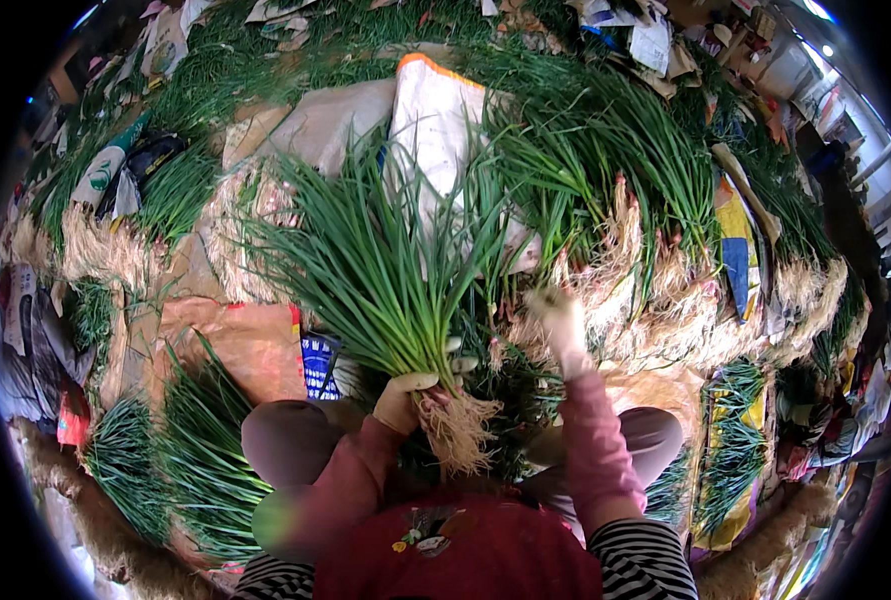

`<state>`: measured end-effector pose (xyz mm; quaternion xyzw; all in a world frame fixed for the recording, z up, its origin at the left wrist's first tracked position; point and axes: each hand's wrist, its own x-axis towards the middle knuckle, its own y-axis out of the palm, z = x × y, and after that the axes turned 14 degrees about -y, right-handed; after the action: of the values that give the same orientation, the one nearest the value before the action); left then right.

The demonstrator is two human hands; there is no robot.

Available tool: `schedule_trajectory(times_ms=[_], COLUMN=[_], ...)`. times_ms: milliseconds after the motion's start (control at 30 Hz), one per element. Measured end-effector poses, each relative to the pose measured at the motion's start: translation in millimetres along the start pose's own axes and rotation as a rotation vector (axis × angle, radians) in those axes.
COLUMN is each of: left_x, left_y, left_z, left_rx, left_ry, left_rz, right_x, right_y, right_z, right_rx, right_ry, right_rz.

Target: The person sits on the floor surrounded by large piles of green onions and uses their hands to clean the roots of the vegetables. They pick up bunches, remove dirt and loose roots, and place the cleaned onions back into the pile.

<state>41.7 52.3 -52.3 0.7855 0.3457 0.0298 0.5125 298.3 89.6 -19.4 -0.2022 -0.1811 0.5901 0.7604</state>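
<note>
My left hand (408,394), in a pale glove, is closed round the base of a bunch of green onions (385,300). The long leaves fan upward and to the left, and the pale roots (456,431) hang below my fingers. My right hand (558,315), also gloved in a pale colour, is blurred and raised to the right of the bunch, near the roots of other green onions (625,255); its fingers and whether it holds anything cannot be made out. A white woven sack (438,127) lies beyond the bunch, partly covered by its leaves.
Rows of green onions with tangled roots (663,322) lie at the right. Another rooted heap (107,244) is at the left. An orange-brown sack (228,345) lies by my left knee, with trimmed-looking bunches (212,450) below it. More bunches (734,450) lie on yellow sacking at the lower right.
</note>
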Motion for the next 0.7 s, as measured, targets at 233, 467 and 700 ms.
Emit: schedule_trajectory(times_ms=[233, 467, 700], left_x=[14, 9, 7], left_y=[-2, 0, 3], left_z=[6, 1, 8], left_rx=[0.034, 0.079, -0.063], left_ry=[-0.138, -0.267, -0.145], left_rz=[-0.035, -0.279, -0.065], right_x=[-95, -53, -49], right_y=[37, 54, 76], right_z=[-6, 1, -46], right_rx=[0.365, 0.221, 0.517], right_ry=[0.001, -0.279, 0.080], right_rz=[0.246, -0.026, -0.062])
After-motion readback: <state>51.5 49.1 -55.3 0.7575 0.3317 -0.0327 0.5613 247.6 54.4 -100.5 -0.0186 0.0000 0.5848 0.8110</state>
